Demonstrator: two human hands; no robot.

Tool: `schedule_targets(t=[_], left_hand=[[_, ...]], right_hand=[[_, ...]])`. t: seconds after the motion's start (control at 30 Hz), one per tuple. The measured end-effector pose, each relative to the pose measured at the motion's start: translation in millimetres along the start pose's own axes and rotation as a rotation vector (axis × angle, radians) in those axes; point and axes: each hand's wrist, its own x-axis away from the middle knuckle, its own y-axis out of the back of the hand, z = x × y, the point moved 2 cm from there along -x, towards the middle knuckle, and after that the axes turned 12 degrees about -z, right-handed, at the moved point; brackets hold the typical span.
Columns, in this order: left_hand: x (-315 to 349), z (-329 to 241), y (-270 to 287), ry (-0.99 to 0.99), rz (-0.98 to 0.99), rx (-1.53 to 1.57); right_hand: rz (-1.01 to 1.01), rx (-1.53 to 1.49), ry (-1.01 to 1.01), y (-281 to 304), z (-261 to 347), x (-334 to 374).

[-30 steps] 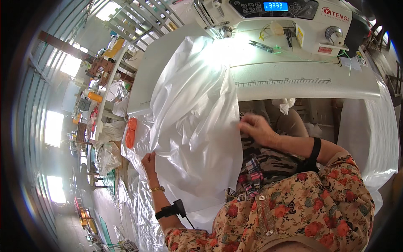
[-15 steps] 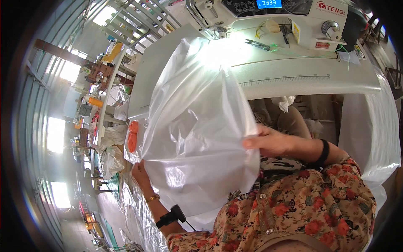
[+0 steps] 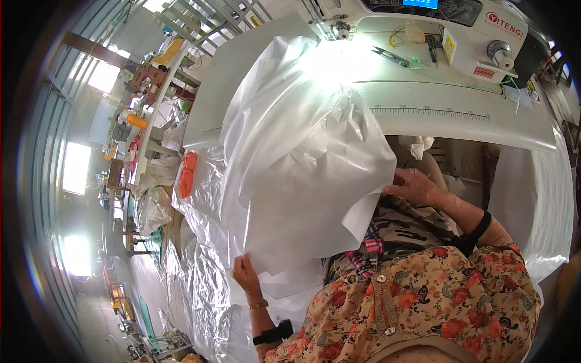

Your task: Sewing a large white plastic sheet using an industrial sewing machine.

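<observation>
Bright windows (image 3: pixel 77 168), grey slatted rack (image 3: pixel 203 24), long table (image 3: pixel 162 98)

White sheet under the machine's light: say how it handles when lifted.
The white sheet will likely flop, given its folds and drooping edge near the right hand. Its thin edge suggests little weight for its size. Its glossy sheen hints it may slip.

Blocked across the middle by a white sheet (image 3: pixel 315 187), spread between left hand (image 3: pixel 244 275) and right hand (image 3: pixel 414 186). Passable over the table (image 3: pixel 423 97) to its right and far left; obstructed far right by clippers (image 3: pixel 390 56) and sewing machine (image 3: pixel 484 39).
</observation>
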Motion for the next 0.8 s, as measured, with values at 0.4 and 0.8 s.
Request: schedule_targets(t=[0.4,0.8], left_hand=[[48,-51,-8,-0.150,0.987,-0.027],[29,-8,-65,0.162,0.186,-0.139]], right_hand=[[-0.422,0.527,1.119,-40,133,-31],[0.385,0.812,0.854,-83,103,-60]])
